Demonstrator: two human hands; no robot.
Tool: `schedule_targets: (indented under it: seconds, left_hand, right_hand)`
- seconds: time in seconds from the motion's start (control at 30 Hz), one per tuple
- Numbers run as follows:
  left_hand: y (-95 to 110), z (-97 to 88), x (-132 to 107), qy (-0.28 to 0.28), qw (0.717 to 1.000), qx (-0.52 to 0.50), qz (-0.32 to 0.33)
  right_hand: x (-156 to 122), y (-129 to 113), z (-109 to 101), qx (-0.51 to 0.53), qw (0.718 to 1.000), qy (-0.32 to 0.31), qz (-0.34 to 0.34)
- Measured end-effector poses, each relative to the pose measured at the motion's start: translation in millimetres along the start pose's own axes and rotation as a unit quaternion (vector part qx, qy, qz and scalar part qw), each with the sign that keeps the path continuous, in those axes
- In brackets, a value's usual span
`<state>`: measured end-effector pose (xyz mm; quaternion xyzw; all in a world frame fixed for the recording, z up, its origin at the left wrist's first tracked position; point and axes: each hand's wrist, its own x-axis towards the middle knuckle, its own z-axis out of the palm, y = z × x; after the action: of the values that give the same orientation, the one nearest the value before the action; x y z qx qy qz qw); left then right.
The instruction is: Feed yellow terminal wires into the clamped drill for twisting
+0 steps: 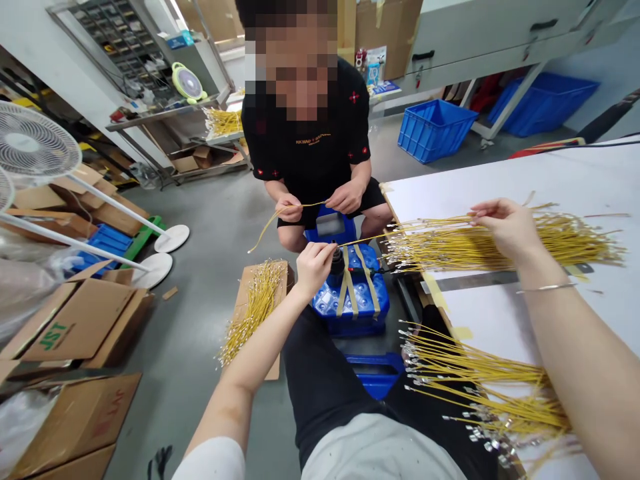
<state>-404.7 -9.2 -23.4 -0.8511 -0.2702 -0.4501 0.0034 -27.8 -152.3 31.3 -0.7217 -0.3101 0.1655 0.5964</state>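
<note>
**Left hand** [314,263]: grip closed, thumb and forefinger clamped on the end of a single yellow wire [363,239]. The hand is held off the table's left edge, directly above a blue device [353,293] that is strapped with tan tape and stands on the floor. The wire is stretched level from the pinch towards the table.

**Right hand** [505,225]: laid palm down on the upper wire bundle [575,241], fingertips bent onto the strands. Whether a strand is pinched cannot be told. A thin bracelet [545,288] is worn on the wrist.

**Upper wire bundle:** yellow wires with metal terminals, laid across the white table [500,177]. The terminal ends are fanned out over the left edge, and the single wire is seen to run into them.

**Metal ruler** [480,280]: laid flat just beside the bundle, on its near side.

**Lower wire bundle** [480,387]: spread at the near left corner, with its terminals overhanging the edge.

**Co-worker's hands** [289,207] [345,198]: seated opposite, beyond the device, with another yellow wire [270,223] held between them.

**Floor:** a cardboard sheet [280,273] carrying more yellow wires lies left of the device. Cardboard boxes [65,327] and pedestal fans [30,143] are placed further left, and blue crates [433,130] are set beyond the table's far edge.
</note>
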Motion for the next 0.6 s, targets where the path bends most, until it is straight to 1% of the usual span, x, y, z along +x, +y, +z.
schedule_targets:
  seconds: [0.1,0.27,0.37,0.5,0.6]
  left_hand:
    - [25.1,-2.1,9.2,0.009,0.999,-0.033,0.035]
    - [71.2,-0.5,29.9,0.037,0.989,-0.089,0.117]
    - [94.6,2.7,42.1,0.042,0.982,-0.111,0.149]
    - [117.4,10.8,54.6,0.037,0.976,-0.141,0.160]
    - [129.5,23.0,59.9,0.032,0.973,-0.151,0.170]
  right_hand:
    - [3.7,-7.5,-38.8,-0.005,1.000,-0.007,0.005]
    - [-0.7,-13.3,-110.7,0.023,0.999,0.029,0.017]
    - [-9.2,-13.4,-147.0,0.043,0.998,0.042,-0.002]
    - [-18.6,-6.4,-182.1,0.052,0.996,0.075,-0.017]
    - [-19.0,6.3,-197.6,0.068,0.993,0.096,-0.022]
